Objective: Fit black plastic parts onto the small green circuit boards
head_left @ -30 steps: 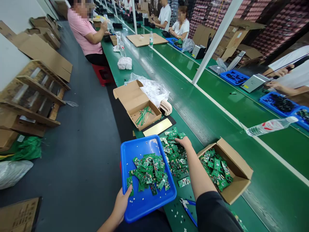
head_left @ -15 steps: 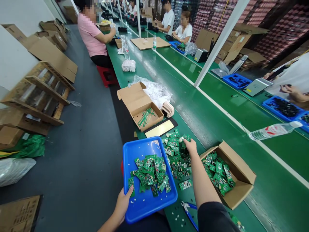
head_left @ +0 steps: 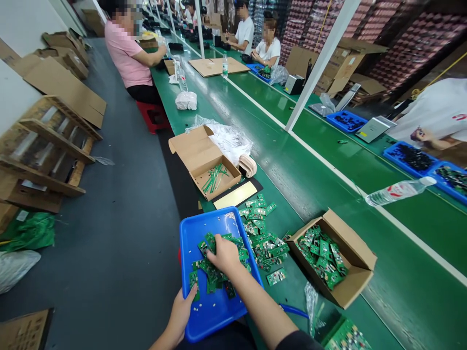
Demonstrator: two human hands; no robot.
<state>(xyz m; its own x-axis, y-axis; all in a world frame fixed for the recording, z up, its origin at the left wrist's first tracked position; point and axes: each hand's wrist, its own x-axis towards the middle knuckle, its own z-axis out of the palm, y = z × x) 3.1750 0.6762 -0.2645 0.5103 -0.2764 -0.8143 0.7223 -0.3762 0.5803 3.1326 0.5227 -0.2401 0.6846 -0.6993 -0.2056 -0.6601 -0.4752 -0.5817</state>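
Observation:
My left hand (head_left: 179, 311) grips the near left edge of a blue plastic tray (head_left: 199, 226), its thumb over the rim beside a green circuit board (head_left: 194, 281). The tray is tilted and holds a heap of small green circuit boards (head_left: 209, 272) and tiny white bits. Over this heap, my right hand (head_left: 224, 255) has its fingers curled on circuit boards; its fingertips are partly hidden. On the bench right of the tray lies a loose pile of the same boards (head_left: 268, 248). An open cardboard box (head_left: 353, 287) of more boards stands farther right.
Blue-handled cutters (head_left: 295, 310) are partly hidden by my right forearm. Ahead lie a yellow-topped pad (head_left: 235, 195) and an open carton with green strips (head_left: 204, 182). A plastic bottle (head_left: 399, 191) lies at right. Co-workers sit along the green bench (head_left: 270, 146).
My right hand has moved left from the pile on the bench to the heap in the tray. My left hand still holds the tray. The view has shifted slightly.

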